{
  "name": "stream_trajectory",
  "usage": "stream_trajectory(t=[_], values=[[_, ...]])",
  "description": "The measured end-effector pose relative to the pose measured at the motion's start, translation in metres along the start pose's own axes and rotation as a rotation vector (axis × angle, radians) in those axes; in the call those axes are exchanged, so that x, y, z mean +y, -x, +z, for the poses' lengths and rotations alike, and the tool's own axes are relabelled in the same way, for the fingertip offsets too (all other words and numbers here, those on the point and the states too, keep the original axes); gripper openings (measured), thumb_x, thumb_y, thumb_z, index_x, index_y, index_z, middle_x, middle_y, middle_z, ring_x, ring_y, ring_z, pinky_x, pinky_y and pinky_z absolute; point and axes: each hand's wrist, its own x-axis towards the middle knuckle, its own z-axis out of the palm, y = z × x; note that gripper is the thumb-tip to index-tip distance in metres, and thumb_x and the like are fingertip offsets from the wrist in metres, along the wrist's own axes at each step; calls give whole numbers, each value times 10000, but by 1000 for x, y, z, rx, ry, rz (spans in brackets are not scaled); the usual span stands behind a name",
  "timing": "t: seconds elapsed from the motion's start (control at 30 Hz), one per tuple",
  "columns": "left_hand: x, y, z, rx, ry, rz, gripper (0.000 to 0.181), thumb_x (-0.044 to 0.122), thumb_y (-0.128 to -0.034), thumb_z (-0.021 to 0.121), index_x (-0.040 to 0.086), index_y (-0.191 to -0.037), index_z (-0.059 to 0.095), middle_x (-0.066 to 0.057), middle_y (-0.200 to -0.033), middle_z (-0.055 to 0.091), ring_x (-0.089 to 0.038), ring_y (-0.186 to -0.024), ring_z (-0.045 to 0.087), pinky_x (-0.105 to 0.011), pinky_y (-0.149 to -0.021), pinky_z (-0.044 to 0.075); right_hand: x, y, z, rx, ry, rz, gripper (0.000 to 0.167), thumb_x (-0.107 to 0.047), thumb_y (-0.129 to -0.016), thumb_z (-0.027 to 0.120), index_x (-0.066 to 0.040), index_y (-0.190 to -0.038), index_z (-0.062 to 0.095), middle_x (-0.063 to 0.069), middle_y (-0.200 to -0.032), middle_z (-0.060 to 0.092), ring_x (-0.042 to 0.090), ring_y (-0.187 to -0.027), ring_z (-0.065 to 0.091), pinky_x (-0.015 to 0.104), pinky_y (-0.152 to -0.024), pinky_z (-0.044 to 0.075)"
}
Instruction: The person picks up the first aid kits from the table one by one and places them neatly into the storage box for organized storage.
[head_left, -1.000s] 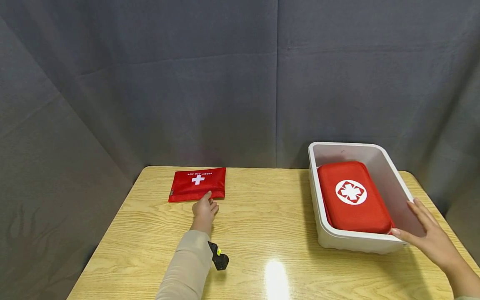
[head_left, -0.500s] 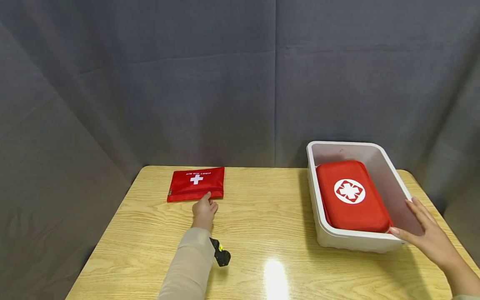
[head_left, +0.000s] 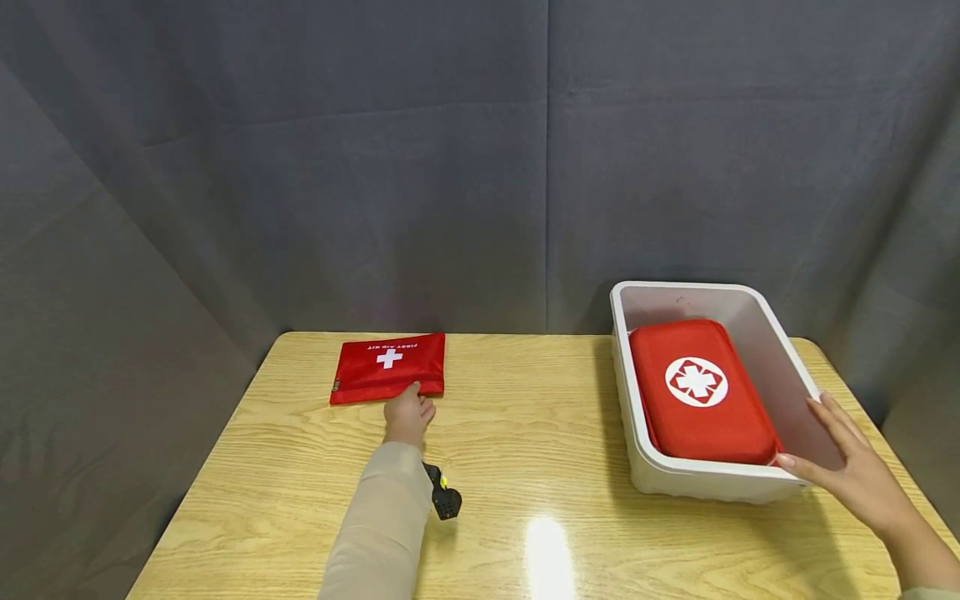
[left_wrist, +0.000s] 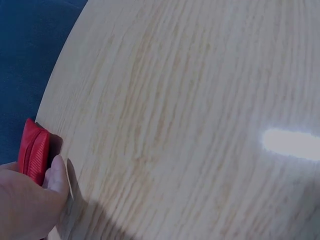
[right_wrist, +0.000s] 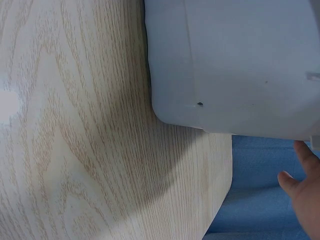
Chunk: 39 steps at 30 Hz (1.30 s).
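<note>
At the back left of the table lies a flat red first aid pouch [head_left: 389, 369] with a white cross and lettering. My left hand [head_left: 407, 417] pinches its near edge, thumb on top; the other fingers are partly hidden. In the left wrist view, the pouch [left_wrist: 35, 152] shows its zipped edge beside the left hand [left_wrist: 32, 202]. On the right stands a white plastic bin [head_left: 712, 479], holding a red first aid case [head_left: 705, 408] with a round white emblem. My right hand [head_left: 862, 475], fingers spread, touches the bin's rim at its near right corner.
The wooden table [head_left: 525, 442] ends at a grey curtain [head_left: 420, 167] behind and at the sides. A black wrist camera [head_left: 446, 497] hangs beside the left sleeve. A bright reflection lies on the tabletop near the front.
The head view has shifted slightly, so the pouch and bin appear a little further left. Both hands keep their places at the pouch and the bin.
</note>
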Motion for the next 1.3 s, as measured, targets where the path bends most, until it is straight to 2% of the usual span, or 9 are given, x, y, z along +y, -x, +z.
stream_trajectory(t=[0.33, 0.43, 0.53, 0.6, 0.67, 0.77, 0.87, 0.97, 1.3], values=[[6, 2, 0, 24, 22, -7, 460, 156, -897, 457, -52, -1285, 324, -244, -1240, 392, -318, -1073, 461, -378, -875, 376, 1, 1, -1, 4, 3, -17, 803, -169, -770, 629, -31, -1371, 115, 6, -1431, -66, 114, -1256, -107, 635, -894, -27], [-2, -20, -5, 19, 48, -2, 409, 139, -892, 455, -36, -1257, 393, -243, -1226, 409, -324, -1043, 484, -392, -858, 391, 1, 2, -1, 5, 2, -21, 806, -171, -770, 629, -34, -1372, 112, -32, -1428, -67, 116, -1256, -102, 633, -895, -25], [-25, -73, -14, -8, 95, 39, 358, 135, -849, 526, -29, -1166, 507, -255, -1144, 474, -330, -930, 550, -396, -761, 455, 2, 4, 0, 10, -5, -21, 812, -165, -765, 636, -34, -1372, 112, -101, -1418, -68, 97, -1254, -90, 622, -905, -23], [-30, -84, -17, 1, 92, 59, 337, 131, -835, 546, -24, -1134, 539, -245, -1116, 501, -328, -895, 566, -395, -739, 466, 2, 5, 0, 13, -11, -24, 814, -158, -764, 637, -34, -1372, 111, -114, -1416, -66, 89, -1254, -85, 617, -909, -23], [-31, -82, -15, 45, 35, 89, 335, 129, -824, 554, -37, -1115, 546, -240, -1097, 518, -320, -880, 575, -381, -728, 472, 3, 6, 0, 15, -10, -22, 812, -156, -764, 636, -36, -1373, 112, -116, -1416, -65, 73, -1251, -82, 611, -914, -21], [-10, -31, -8, 92, -27, 98, 338, 66, -855, 457, -83, -1157, 484, -242, -1133, 493, -315, -948, 546, -371, -800, 437, 4, 6, 0, 19, -6, -27, 806, -152, -765, 633, -33, -1372, 116, -80, -1423, -59, 64, -1250, -80, 608, -917, -23], [5, 3, -7, 57, -19, 128, 359, -2, -860, 355, -154, -1184, 386, -289, -1160, 436, -341, -998, 499, -375, -836, 410, 5, 6, 0, 23, -3, -27, 804, -154, -763, 634, -31, -1371, 121, -86, -1423, -56, 45, -1246, -77, 599, -922, -25], [14, 19, -10, -5, 48, 137, 419, -50, -855, 295, -161, -1254, 233, -305, -1235, 330, -377, -1077, 416, -387, -874, 372, 4, 6, -2, 27, -6, -32, 800, -159, -767, 630, -40, -1373, 122, -86, -1424, -54, 48, -1247, -79, 603, -918, -29], [10, -22, -30, -63, 129, 131, 697, -91, -793, 322, 73, -1372, -29, -230, -1235, 290, -310, -985, 485, -319, -783, 444, 1, 0, 1, 12, -12, -22, 798, -166, -769, 629, -28, -1370, 124, -50, -1428, -58, 95, -1258, -87, 626, -904, -13]])
